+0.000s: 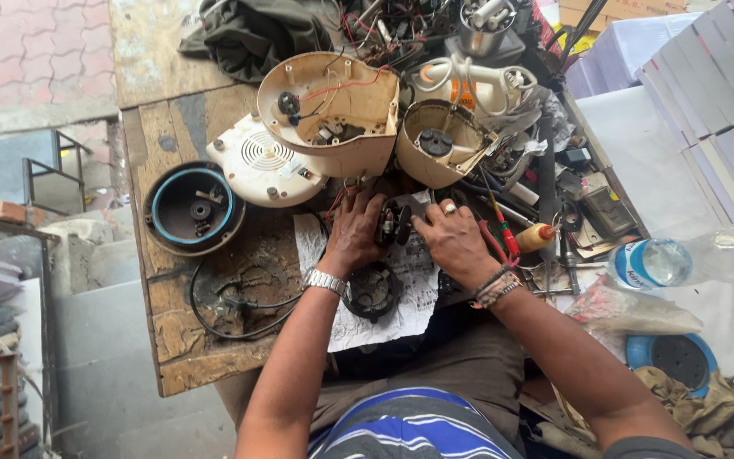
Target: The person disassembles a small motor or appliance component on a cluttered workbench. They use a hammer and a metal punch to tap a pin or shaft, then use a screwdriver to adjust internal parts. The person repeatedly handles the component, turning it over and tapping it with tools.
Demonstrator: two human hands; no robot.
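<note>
You sit at a worn wooden bench (182, 340) with chipped, stained boards in even daylight. Beyond its far corner you see pink paving stones (31, 51). Beside the bench lies a grey concrete floor (104, 374) with a dark metal frame (48, 170) standing on it. Opposite, white slatted panels (715, 93) lean.

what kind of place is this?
Likely a small appliance repair stall, open to the street: a worn wooden bench, opened cream mixer housings, tangled wires, and both hands, left hand and right hand, on a small motor.
</note>
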